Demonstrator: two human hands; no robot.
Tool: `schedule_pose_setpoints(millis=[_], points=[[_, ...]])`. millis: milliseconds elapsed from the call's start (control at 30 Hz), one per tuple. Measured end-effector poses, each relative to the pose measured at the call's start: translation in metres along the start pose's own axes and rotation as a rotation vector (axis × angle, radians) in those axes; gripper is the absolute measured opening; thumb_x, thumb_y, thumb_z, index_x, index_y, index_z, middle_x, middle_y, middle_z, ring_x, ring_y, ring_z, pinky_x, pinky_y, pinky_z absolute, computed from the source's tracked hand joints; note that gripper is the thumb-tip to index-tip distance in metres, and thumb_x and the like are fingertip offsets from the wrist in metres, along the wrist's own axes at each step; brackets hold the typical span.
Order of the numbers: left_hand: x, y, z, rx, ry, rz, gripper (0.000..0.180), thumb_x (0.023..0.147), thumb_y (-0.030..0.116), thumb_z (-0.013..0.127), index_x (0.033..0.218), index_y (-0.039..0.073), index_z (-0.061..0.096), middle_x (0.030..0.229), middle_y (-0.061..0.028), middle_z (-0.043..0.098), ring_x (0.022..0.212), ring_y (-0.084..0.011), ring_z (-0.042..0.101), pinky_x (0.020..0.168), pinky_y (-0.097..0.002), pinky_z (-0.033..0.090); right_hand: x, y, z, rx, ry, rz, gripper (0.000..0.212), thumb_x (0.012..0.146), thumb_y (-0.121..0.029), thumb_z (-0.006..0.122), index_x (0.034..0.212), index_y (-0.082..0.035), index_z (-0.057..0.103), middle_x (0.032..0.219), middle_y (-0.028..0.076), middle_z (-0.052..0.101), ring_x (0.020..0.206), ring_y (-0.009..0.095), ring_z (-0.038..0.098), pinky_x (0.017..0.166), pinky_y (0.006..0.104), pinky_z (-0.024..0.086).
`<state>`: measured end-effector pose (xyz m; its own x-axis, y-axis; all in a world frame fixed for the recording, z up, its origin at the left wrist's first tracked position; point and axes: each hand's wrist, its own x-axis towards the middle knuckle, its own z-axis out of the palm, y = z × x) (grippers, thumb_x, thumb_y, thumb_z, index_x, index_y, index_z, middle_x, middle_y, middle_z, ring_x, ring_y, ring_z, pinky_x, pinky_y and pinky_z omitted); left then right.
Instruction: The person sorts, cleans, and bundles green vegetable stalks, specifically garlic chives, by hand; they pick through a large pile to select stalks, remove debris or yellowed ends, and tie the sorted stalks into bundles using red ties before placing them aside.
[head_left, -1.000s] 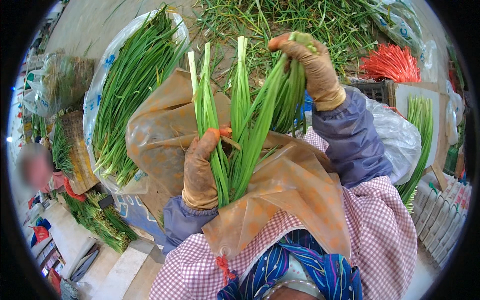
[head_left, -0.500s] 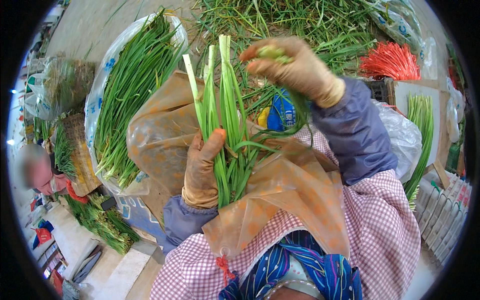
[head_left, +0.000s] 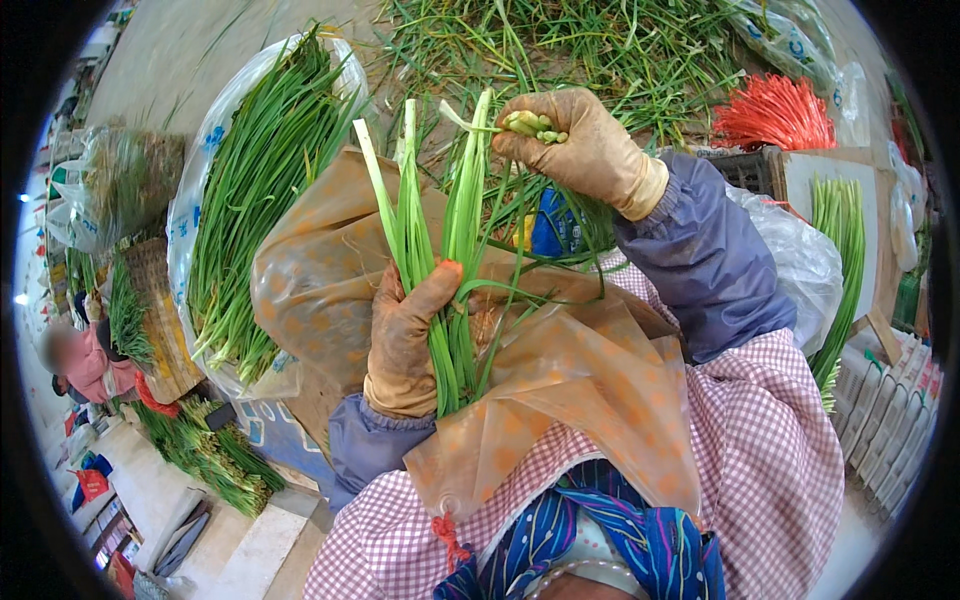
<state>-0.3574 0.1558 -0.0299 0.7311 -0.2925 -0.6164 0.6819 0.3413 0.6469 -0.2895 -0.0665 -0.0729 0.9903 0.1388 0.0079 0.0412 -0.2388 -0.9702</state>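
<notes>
My gloved left hand (head_left: 412, 335) is closed round a loose bunch of garlic chives (head_left: 408, 215), their pale stem ends pointing up and away from me. Higher and to the right, my gloved right hand (head_left: 580, 145) grips a smaller cluster of garlic chives (head_left: 535, 125). Their stem ends poke out past the fingers, and green leaves trail below the wrist. A pale strip stretches from the right thumb and fingertips towards the top of the left bunch. Under both hands, a brown translucent plastic apron (head_left: 590, 350) covers my lap.
At left, a clear plastic bag (head_left: 180, 215) holds a large heap of long green chives (head_left: 270, 200). Loose green leaves (head_left: 600, 60) litter the ground ahead. Red ties (head_left: 775, 115) lie on a dark crate at right, beside another green bundle (head_left: 840, 260). A person (head_left: 95, 360) sits far left.
My right hand has come down slightly and turned, its fingertips now at the tops of the left bunch with a strip pinched there. The left hand keeps its hold; its stalks have spread.
</notes>
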Motion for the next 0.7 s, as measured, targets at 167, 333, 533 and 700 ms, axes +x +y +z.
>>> schedule_pose_setpoints(millis=[167,333,533,700], points=[[-0.002,0.005,0.004,-0.003,0.016,-0.028,0.015,0.081,0.006,0.064,0.093,0.004,0.055,0.074,-0.0054,0.06,0.06,-0.015,0.059,0.054,-0.0266,0.051,0.013,0.032,-0.033,-0.035,0.307,-0.169,0.018,0.08,-0.015,0.069,0.092,-0.002,0.067,0.079,0.003,0.067,0.072,0.011,0.06,0.069,0.0236,0.05],[-0.002,0.002,0.005,-0.004,-0.017,0.0,0.016,0.083,0.011,0.064,0.096,0.006,0.057,0.076,-0.0054,0.062,0.062,-0.0133,0.06,0.052,-0.0246,0.051,0.023,0.075,-0.11,-0.368,0.607,0.114,0.034,0.08,-0.021,0.073,0.109,-0.007,0.064,0.076,-0.005,0.059,0.061,0.005,0.048,0.055,0.0212,0.042],[0.001,0.002,0.01,-0.059,-0.012,-0.003,0.018,0.081,0.007,0.066,0.095,0.003,0.057,0.075,-0.0056,0.062,0.06,-0.014,0.06,0.051,-0.0249,0.05,0.005,0.006,-0.028,0.567,0.056,0.219,0.027,0.081,-0.02,0.071,0.103,-0.005,0.065,0.066,-0.003,0.059,0.049,0.004,0.048,0.043,0.0206,0.039],[0.003,-0.003,-0.001,0.051,0.033,-0.039,0.02,0.081,0.007,0.065,0.099,0.004,0.057,0.078,-0.0042,0.063,0.061,-0.0115,0.06,0.053,-0.0237,0.051,0.014,-0.011,0.007,0.908,-0.096,0.219,0.023,0.084,-0.023,0.067,0.1,-0.006,0.066,0.066,-0.003,0.058,0.049,0.006,0.049,0.043,0.0227,0.04]])
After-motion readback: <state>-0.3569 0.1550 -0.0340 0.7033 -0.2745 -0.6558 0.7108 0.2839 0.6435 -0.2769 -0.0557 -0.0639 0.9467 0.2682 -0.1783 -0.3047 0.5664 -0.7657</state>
